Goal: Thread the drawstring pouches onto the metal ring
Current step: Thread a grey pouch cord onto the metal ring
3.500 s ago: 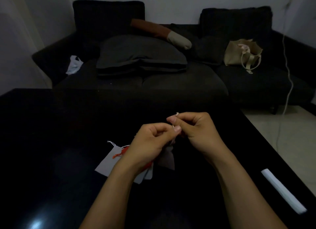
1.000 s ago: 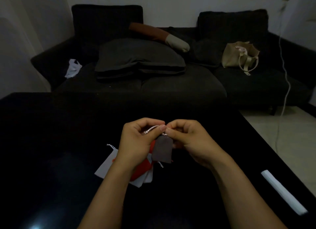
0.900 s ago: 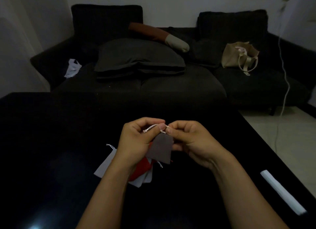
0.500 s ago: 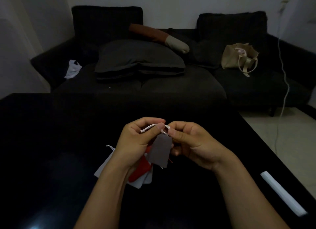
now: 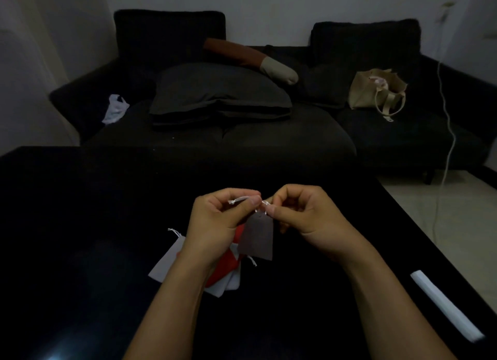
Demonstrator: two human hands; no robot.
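A small grey drawstring pouch [image 5: 256, 237] hangs between my two hands above the black table [image 5: 80, 225]. My left hand [image 5: 217, 219] pinches a thin pale loop [image 5: 240, 199], ring or cord I cannot tell, at the pouch's top. My right hand [image 5: 301, 214] pinches the white drawstring [image 5: 265, 203] right beside it, fingertips almost touching the left thumb. Under my left wrist lie a red pouch [image 5: 226, 265] and white pouches [image 5: 168, 257] in a loose pile on the table.
A white strip [image 5: 446, 304] lies near the table's right edge. Beyond the table stands a dark sofa [image 5: 376, 133] with cushions, a beige bag [image 5: 376, 93] and a white cable [image 5: 446, 123] hanging down at the right.
Both hands have lifted off the pile with the grey pouch, which now dangles freely. Over the last second the fingertips shifted only slightly at the cord.
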